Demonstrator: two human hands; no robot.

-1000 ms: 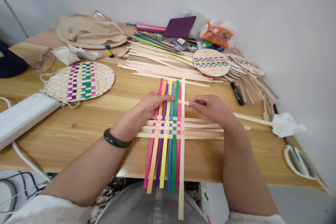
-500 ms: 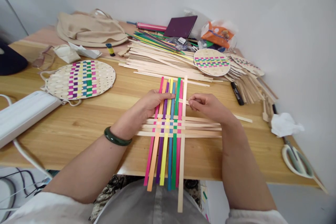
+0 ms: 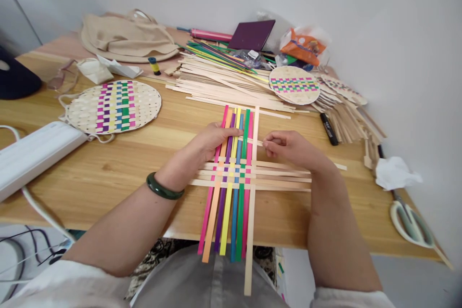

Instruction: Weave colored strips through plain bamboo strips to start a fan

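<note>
Coloured strips in pink, orange, purple, yellow, blue and green run lengthwise toward me, with a long pale strip [image 3: 250,231] at their right. Several pale crosswise strips [image 3: 281,172] interlace with them in a small woven patch [image 3: 231,172]. My left hand [image 3: 211,142] is closed on the far part of the coloured strips, thumb on top and fingers beneath, mostly hidden. Beyond the patch, another thin pale strip [image 3: 260,143] passes among the green, pink and pale lengthwise strips. My right hand [image 3: 287,148] pinches its right end.
Two oval woven pieces lie left [image 3: 113,107] and right [image 3: 294,85]. Behind the work is a pile of pale strips [image 3: 224,82]. Scissors [image 3: 411,224], a black marker [image 3: 328,129] and crumpled tissue [image 3: 397,172] are at right; a white power strip [image 3: 39,159] is at left.
My right hand has shifted slightly right, still pinching the thin pale strip. The left hand keeps its hold; the whole view has moved a little.
</note>
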